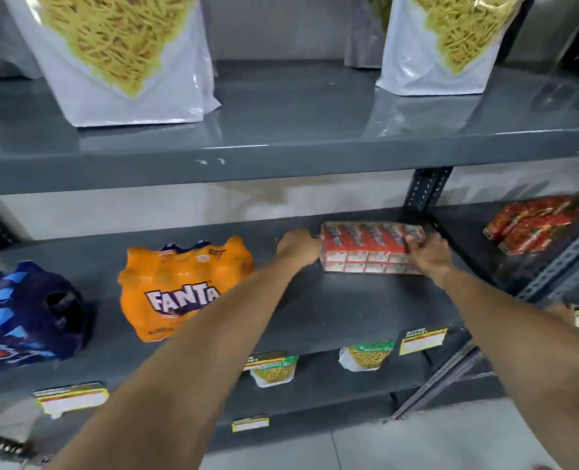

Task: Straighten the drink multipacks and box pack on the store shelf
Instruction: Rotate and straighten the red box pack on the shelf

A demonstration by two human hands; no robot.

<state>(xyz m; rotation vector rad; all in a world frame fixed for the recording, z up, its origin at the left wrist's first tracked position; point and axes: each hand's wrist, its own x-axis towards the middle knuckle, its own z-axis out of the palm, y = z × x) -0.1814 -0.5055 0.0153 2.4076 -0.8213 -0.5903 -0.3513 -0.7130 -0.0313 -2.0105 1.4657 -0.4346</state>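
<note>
A red and white shrink-wrapped box pack stands on the middle grey shelf, toward its back right. My left hand presses against its left end and my right hand grips its right end, so both hold it. An orange Fanta multipack lies to the left on the same shelf, its label facing me, slightly turned. Further left sits a dark blue drink multipack, partly cut off by the frame edge.
Large white bags of yellow noodles stand on the upper shelf. Red packs lie on the neighbouring shelf at right. Small noodle bags sit on the lower shelf, with yellow price tags along the shelf edges.
</note>
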